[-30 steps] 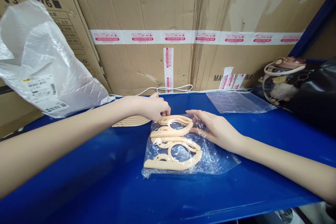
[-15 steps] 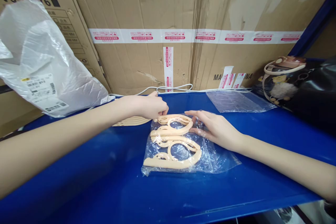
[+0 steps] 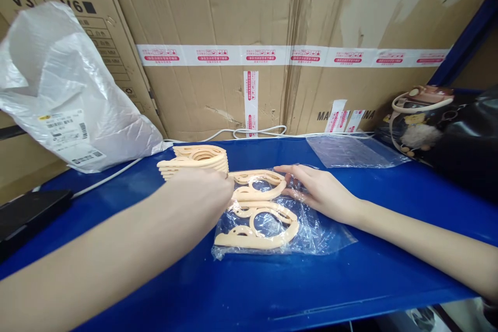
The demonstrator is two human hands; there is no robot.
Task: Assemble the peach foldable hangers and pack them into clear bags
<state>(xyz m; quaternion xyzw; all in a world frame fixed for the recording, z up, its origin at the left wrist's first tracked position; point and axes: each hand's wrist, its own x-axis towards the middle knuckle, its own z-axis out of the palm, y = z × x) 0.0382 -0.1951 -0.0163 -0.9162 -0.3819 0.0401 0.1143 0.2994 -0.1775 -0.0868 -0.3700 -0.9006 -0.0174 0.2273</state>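
Observation:
Two beige folding hangers [image 3: 259,242] lie one above the other inside a clear plastic bag [image 3: 322,238] on the blue tabletop. At the bag's upper left edge is my left hand [image 3: 208,189], its fingers curled in. The hand's back hides the fingertips, so what they pinch cannot be seen. My right hand [image 3: 321,192] rests against the right side of the bag, thumb and fingers apart, the tips by the curved ends of the upper hanger. Just behind my left hand sits a stack of several beige folding hangers [image 3: 194,158], partly covered by it.
A white padded mailing bag [image 3: 78,88] stands at the left by a dark flat device [image 3: 31,218] with a white cable [image 3: 109,179]. Cardboard boxes [image 3: 218,98] form the back wall. A flat clear bag [image 3: 354,151] and a black bag [image 3: 470,140] with trinkets lie at the right.
My left hand has come nearer and to the left, from behind the bag to its left edge. More of the hanger stack and the dark device now show. My right hand stays put.

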